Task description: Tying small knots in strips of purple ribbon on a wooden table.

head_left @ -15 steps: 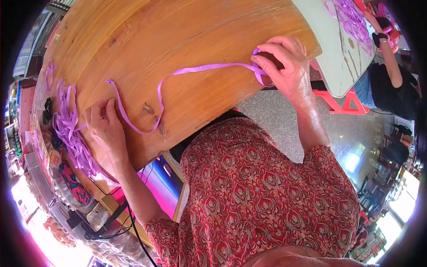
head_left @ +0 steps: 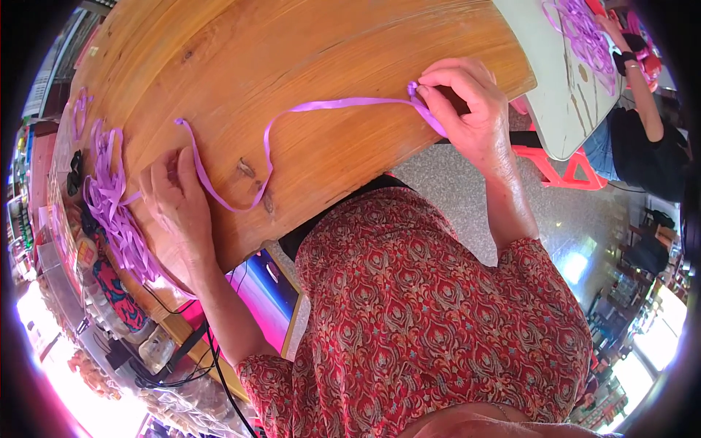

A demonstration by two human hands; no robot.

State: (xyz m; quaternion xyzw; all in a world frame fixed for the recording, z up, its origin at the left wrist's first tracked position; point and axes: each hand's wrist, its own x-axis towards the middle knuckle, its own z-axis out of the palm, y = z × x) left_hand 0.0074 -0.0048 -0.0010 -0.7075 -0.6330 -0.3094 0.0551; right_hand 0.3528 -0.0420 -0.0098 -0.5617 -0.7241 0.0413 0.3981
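A purple ribbon [head_left: 343, 104] snakes across the wooden table [head_left: 314, 44], its far left end bunched or knotted. My right hand [head_left: 471, 113] is at the table's right side, thumb and forefinger pinching this ribbon beside a small knotted bit. Some of it trails down under my palm. My left hand [head_left: 177, 197] rests at the left, fingers curled in, just beside the ribbon's left bend. Whatever those fingers hold, if anything, is hidden. One strand from a heap of purple ribbon [head_left: 128, 237] runs up to the edge of my left hand.
A pale green tabletop [head_left: 555, 117] adjoins on the right, bearing another purple ribbon heap [head_left: 580, 40]. Another person's arm [head_left: 644, 102] reaches there. A red plastic stool [head_left: 566, 171] stands below it. Black cables [head_left: 212, 350] hang at the lower left.
The small loop hanging below my right hand has narrowed, and the knotted bit shows more at the fingertips. The ribbon's bends have shifted slightly. My left hand stays about where it was.
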